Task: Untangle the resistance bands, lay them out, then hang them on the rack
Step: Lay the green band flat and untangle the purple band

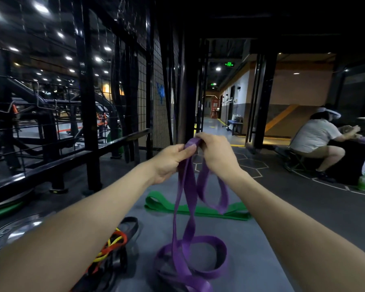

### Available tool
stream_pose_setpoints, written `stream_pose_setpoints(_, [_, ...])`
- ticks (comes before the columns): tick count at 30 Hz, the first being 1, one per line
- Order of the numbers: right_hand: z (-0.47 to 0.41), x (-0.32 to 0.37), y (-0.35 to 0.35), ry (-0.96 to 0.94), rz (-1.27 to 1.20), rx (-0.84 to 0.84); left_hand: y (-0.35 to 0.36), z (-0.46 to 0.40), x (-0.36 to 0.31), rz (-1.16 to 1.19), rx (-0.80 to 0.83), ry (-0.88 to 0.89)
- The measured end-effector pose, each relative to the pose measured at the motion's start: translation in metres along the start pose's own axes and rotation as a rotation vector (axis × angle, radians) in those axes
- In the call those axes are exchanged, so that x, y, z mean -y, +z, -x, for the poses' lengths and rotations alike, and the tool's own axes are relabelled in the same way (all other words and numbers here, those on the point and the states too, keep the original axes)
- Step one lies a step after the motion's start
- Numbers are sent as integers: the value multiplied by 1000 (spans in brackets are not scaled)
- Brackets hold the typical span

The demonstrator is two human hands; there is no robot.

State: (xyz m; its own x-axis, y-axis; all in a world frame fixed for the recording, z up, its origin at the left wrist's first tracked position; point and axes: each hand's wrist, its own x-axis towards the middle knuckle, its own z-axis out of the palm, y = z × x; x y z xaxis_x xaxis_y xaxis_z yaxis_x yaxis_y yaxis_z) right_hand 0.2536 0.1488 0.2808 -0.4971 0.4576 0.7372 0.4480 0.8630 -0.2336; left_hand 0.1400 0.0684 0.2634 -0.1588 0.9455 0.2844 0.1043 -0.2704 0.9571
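Black rack [89, 114] stands tall at left, mesh panels behind it. Grey floor [261, 239] below. Person in white shirt [313, 135] crouches far right. Green band [198, 211] lies flat on floor, past hands. Purple band [187, 199] hangs from both hands, twisted, lower loops piled on floor. Left hand [170, 160] and right hand [216, 153] close together, both pinching purple band's top. Tangle of black, orange, yellow bands [114, 247] on floor under left arm.

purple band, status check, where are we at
Left hand and right hand both pinching purple band at top. Its lower loops twisted on floor. Green band laid flat behind. Tangled pile waits at left.
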Motion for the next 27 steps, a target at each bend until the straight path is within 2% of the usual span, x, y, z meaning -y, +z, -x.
stream_pose_setpoints(11, [12, -30, -17, 249, -194, -164, 24, 13, 42, 113, 123, -212])
stream_pose_setpoints(14, [14, -35, -20, 356, -219, -243, 31, 16, 48, 46, 149, -252])
stream_pose_setpoints(17, [12, -49, -30, 530, -286, -329, 27, 25, 65, -157, 195, -365])
stream_pose_setpoints(19, [14, -60, -35, 578, -288, -341, 25, 31, 79, -162, 176, -402])
stream_pose_setpoints(23, [30, -82, -30, 634, -268, -297, 17, 24, 69, -137, -56, -203])
stream_pose_setpoints(27, [53, -103, -20, 634, -234, -167, -1, 2, 31, -111, -222, -29])
